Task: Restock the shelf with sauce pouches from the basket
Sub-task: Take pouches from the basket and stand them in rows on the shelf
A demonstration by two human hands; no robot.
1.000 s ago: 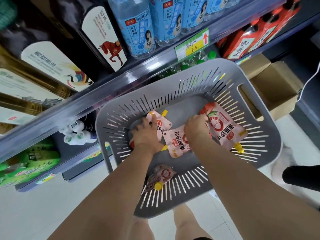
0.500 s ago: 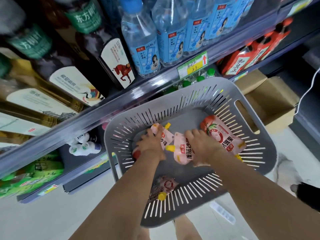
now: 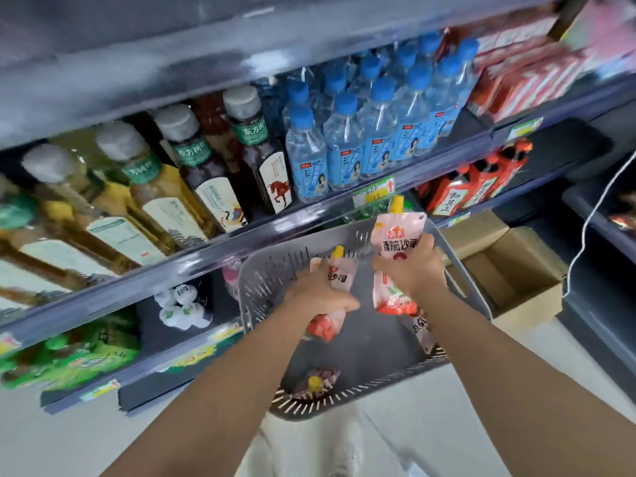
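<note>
The left hand (image 3: pixel 316 294) has its fingers wrapped round one sauce pouch (image 3: pixel 339 274), hiding its middle. The right hand (image 3: pixel 411 270) clasps a second pouch (image 3: pixel 399 232) likewise, yellow spout upward. Both are held over the grey basket (image 3: pixel 261 277). A third pouch (image 3: pixel 422 330) lies partly behind the right wrist, and a fourth (image 3: pixel 315 382) is blurred. Beyond, the shelf (image 3: pixel 206 259) carries bottles (image 3: pixel 344 149), with a cardboard box (image 3: pixel 516 270) to the right.

In the grey slotted plastic basket (image 3: pixel 261 280), a yellow-capped sauce pouch (image 3: pixel 315 382) lies nearer us than our left hand (image 3: pixel 320 294) — a pink sauce pouch (image 3: pixel 421 327) beneath our right hand (image 3: pixel 409 270).
</note>
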